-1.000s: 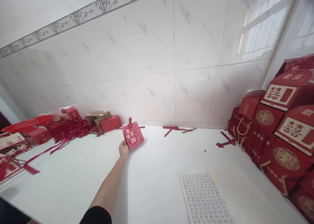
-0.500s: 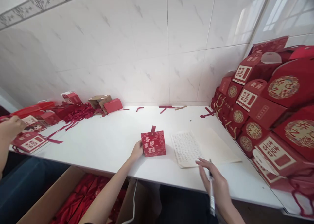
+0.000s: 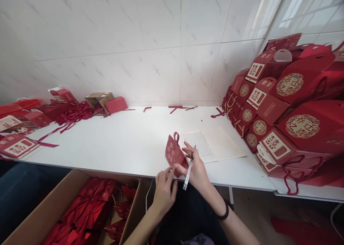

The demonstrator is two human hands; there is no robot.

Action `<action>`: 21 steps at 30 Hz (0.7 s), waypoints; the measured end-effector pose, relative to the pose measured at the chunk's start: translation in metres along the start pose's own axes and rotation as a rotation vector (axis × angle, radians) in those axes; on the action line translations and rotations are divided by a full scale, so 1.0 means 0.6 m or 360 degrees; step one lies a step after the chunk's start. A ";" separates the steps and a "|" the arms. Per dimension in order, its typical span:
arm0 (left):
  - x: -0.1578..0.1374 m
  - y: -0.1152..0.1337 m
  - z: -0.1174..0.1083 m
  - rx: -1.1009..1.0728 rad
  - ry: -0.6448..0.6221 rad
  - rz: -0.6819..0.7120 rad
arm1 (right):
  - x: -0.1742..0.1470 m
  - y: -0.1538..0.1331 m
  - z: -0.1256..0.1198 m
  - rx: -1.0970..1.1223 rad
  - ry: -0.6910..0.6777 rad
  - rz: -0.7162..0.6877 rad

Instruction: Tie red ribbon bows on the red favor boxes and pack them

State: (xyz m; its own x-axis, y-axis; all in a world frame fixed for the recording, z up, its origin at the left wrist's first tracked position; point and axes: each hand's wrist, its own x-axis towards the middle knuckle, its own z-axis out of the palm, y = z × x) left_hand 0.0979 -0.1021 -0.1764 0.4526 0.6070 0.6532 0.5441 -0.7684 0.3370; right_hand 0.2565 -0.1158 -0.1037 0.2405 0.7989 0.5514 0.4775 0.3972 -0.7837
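A small red gift box (image 3: 173, 152) with pale lettering and a ribbon loop on top is tilted above the table's front edge. My left hand (image 3: 164, 189) has its bent fingers at the box's lower left corner, closed on it. On the box's right side lies my right hand (image 3: 197, 168), thumb against the box. A clear pen (image 3: 189, 171) is held in that same hand, slanting across the fingers. Behind the right hand, an open notebook (image 3: 223, 144) with handwriting on its left page lies on the table.
Stacked red gift boxes (image 3: 276, 109) fill the table's right end. At the left lie more red boxes (image 3: 20, 146), a heap of ribbons (image 3: 73, 114) and a small cardboard box (image 3: 99, 101). Below the table edge stands a large carton (image 3: 51, 205) holding red items.
My left hand has brought the red box right and toward me, turning it. My right hand, pen still in it, has come over to the box. Another person's arm has left view.
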 end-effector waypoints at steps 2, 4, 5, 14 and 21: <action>0.003 0.015 -0.006 -0.0056 -0.0107 0.0259 | 0.010 0.002 -0.008 0.0013 0.0104 0.0064; 0.025 0.019 -0.020 -0.0144 0.0027 0.0330 | 0.021 0.006 -0.019 0.0014 0.0141 0.0130; 0.044 0.018 -0.030 -0.0174 0.0167 0.0303 | 0.026 0.008 -0.024 0.0015 0.0118 0.0157; 0.216 -0.011 -0.071 -0.0818 -0.0165 -0.0220 | 0.038 0.020 -0.026 0.0036 -0.0002 0.0114; 0.215 -0.013 -0.050 -0.0865 -0.0051 -0.0071 | 0.028 0.015 -0.004 -0.0287 0.0335 -0.0238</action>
State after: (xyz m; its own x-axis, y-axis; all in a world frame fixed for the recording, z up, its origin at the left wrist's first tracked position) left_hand 0.1310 -0.0240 -0.0747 0.4636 0.6407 0.6120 0.1236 -0.7307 0.6714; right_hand 0.2667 -0.0998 -0.1010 0.3170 0.6192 0.7184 0.6584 0.4015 -0.6366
